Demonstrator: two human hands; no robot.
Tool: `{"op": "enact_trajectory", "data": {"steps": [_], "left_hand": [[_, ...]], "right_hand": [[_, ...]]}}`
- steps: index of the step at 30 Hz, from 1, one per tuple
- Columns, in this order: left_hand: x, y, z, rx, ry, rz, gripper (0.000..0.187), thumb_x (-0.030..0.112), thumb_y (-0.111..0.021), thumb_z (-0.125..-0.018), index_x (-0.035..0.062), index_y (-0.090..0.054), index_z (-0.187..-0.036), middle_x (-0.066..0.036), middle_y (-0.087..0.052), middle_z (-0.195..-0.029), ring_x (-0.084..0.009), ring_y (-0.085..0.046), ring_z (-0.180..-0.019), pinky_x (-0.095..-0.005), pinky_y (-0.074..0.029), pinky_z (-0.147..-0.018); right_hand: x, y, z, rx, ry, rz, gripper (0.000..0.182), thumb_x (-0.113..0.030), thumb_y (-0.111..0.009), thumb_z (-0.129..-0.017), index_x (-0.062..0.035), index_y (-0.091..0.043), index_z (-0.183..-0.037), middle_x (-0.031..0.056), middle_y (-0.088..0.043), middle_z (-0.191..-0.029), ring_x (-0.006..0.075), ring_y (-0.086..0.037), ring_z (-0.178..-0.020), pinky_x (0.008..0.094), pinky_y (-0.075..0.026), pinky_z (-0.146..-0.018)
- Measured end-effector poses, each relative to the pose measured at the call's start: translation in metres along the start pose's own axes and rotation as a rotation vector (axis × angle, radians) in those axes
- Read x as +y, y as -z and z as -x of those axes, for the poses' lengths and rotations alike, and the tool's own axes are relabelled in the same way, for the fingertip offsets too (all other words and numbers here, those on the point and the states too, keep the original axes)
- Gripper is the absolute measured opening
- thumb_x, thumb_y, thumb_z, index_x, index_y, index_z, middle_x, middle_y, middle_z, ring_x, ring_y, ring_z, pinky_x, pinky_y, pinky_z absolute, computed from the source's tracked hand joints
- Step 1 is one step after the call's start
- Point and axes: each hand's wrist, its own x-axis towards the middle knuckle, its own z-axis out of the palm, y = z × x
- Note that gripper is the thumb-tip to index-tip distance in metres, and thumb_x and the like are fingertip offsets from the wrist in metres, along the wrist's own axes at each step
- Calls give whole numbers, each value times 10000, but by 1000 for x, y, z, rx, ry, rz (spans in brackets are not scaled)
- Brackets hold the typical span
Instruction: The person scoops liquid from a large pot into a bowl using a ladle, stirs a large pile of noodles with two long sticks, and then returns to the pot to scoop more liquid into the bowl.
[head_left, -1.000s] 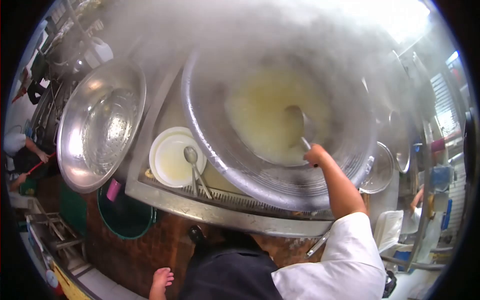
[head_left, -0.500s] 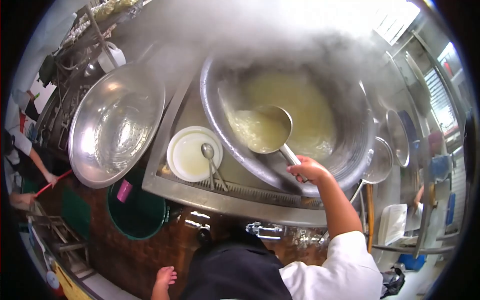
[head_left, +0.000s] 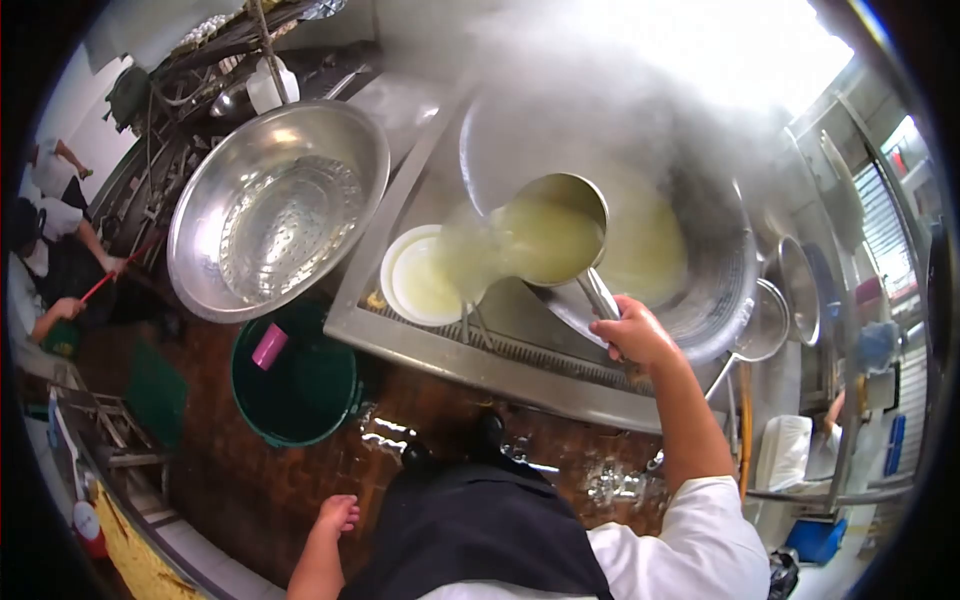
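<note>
My right hand [head_left: 638, 330] is wrapped round the handle of a large metal ladle [head_left: 600, 293]. Pale yellow-green liquid fills the ladle's bowl, which is above the near left rim of a big metal pot [head_left: 715, 315]. More of this liquid lies in the pot under thick steam. Just left of the ladle, a white bowl [head_left: 392, 285] with pale liquid stands on the steel counter; steam blurs its right side. Two metal utensil handles [head_left: 466, 322] show beside it, their upper ends hidden. My left hand [head_left: 340, 512] hangs low beside the apron, fingers curled, holding nothing.
A wide metal basin [head_left: 352, 225] leans left of the counter [head_left: 440, 352]. Below it stands a green tub [head_left: 298, 425] with a pink container [head_left: 269, 346] inside. A strainer [head_left: 765, 325] is at the right. Co-workers stand at far left, one gripping a red stick [head_left: 115, 272].
The ladle has risen from the liquid in the pot and moved up towards the left rim, close to the white bowl. The view has shifted, and my left hand's fingers look more curled.
</note>
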Motion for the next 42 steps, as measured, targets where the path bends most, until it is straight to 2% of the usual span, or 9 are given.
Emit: {"op": "enact_trajectory", "data": {"steps": [6,8,15,18,20,23,32,36,42], "left_hand": [[-37,15,-8,-1,78,15,359,324,-581,-882,106,-530,-1162,-72,-632,-916,-190,-609,-741,-379,-492,-631],[-45,19,-8,6,106,34,375,328,-580,-881,107,-518,-1177,-84,-628,-930,-218,-614,-769,-396,-493,-639],[-50,18,-12,-3,101,55,379,339,-582,-879,106,-522,-1172,-85,-626,-927,-221,-606,-777,-400,-492,-647],[-44,16,-12,-18,59,66,346,339,-584,-877,111,-531,-1132,-71,-621,-898,-200,-597,-727,-384,-486,-617],[-42,15,-15,-31,42,90,316,345,-591,-874,116,-537,-1085,-53,-615,-865,-176,-583,-673,-371,-476,-583],[-40,13,-19,-21,48,84,300,349,-598,-871,118,-536,-1052,-39,-610,-840,-157,-569,-632,-366,-466,-557],[-45,12,-18,-13,83,26,417,368,-590,-869,131,-522,-1205,-95,-629,-988,-246,-629,-821,-427,-479,-694],[-33,11,-12,-25,102,35,405,364,-586,-870,120,-534,-1188,-99,-632,-1005,-248,-636,-840,-414,-471,-701],[2,7,0,23,64,-32,374,344,-583,-876,111,-547,-1167,-86,-641,-976,-221,-636,-788,-376,-487,-632]], "right_hand": [[-16,-15,15,78,20,115,279,-151,-667,-769,-11,-547,-979,7,-511,-643,87,-471,-455,258,-377,-425],[-22,-17,20,103,20,220,332,-197,-660,-759,20,-553,-986,53,-542,-694,124,-518,-503,297,-439,-499],[-29,-25,23,184,56,342,385,-250,-673,-766,21,-566,-1017,120,-589,-733,185,-573,-529,337,-477,-529],[-38,-28,27,207,1,385,416,-286,-673,-768,12,-574,-1041,167,-617,-802,252,-617,-648,364,-494,-624],[-31,-28,21,250,60,476,435,-318,-658,-770,-6,-581,-1063,197,-631,-905,312,-621,-833,392,-479,-761],[-31,-31,20,282,65,493,441,-337,-645,-771,-27,-585,-1078,203,-630,-993,343,-583,-984,409,-440,-862],[-33,-43,7,392,246,731,395,-265,-639,-782,-71,-539,-1111,159,-635,-1026,357,-588,-980,440,-454,-841],[-31,-45,-6,490,409,746,365,-176,-622,-793,-96,-501,-1128,150,-623,-1028,360,-599,-937,448,-469,-796],[-9,-5,-55,549,355,562,337,-158,-618,-780,-93,-511,-1094,173,-628,-948,377,-600,-901,450,-471,-765]]}}
